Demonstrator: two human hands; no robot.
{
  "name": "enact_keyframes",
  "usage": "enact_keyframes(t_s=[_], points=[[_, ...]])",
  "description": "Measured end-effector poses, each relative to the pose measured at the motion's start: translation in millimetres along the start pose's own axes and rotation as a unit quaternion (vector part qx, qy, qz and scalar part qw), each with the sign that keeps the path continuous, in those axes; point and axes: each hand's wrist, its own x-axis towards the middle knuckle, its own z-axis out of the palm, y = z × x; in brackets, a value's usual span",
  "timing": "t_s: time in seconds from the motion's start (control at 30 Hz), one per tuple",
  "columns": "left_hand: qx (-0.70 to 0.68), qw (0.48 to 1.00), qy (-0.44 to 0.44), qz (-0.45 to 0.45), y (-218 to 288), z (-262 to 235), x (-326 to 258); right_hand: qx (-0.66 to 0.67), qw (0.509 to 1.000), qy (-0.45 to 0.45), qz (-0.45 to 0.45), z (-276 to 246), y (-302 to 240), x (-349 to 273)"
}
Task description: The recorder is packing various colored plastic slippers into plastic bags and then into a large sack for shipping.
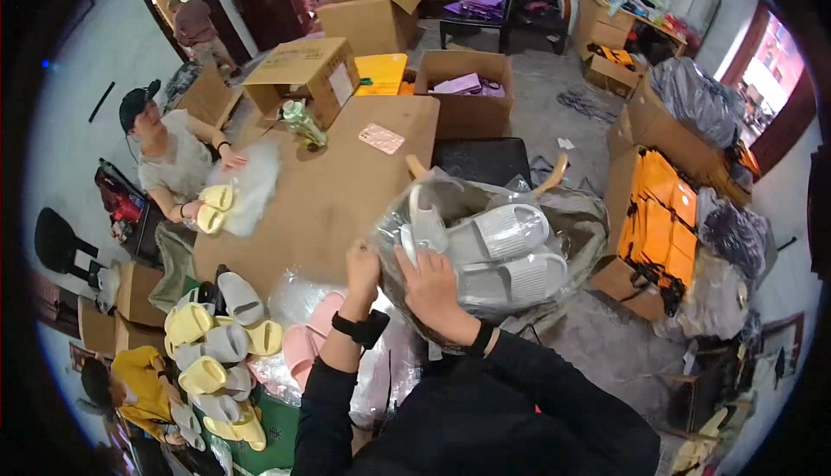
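My left hand (362, 270) is closed near the left rim of a grey-green woven sack (593, 255); what its fingers grip, if anything, is hidden. Beside it, my right hand (430, 290) reaches over the sack with fingers stretched out, touching the clear-wrapped pale slippers at its left side. Inside the sack lie grey ribbed slippers (511, 232) in clear plastic, with a whitish slipper (426, 216) on their left. Pink slippers (303, 346) rest on clear plastic bags (394, 372), partly behind my left forearm.
Yellow and grey slippers (208, 346) are heaped at left. Across the brown table (320, 199), a person (173, 147) handles yellow slippers (214, 208); another person (138, 389) holds grey ones. Cartons (303, 78) stand behind. Orange packs (662, 216) fill a box at right.
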Motion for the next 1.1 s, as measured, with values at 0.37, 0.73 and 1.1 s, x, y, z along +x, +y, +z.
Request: enact_keyframes(t_s=[0.37, 0.73, 1.1], points=[[-0.133, 0.99, -0.027, 0.031, 8, -7, 15, -0.104, 0.992, -0.048, -0.042, 26, -9, -3], [0.023, 0.98, -0.175, 0.092, 26, -10, -45, -0.122, 0.97, -0.204, -0.044, 58, 4, 0], [-0.174, 0.984, -0.046, 0.001, 18, -38, -35, 0.016, 0.951, -0.3, -0.076, 57, 3, 14]])
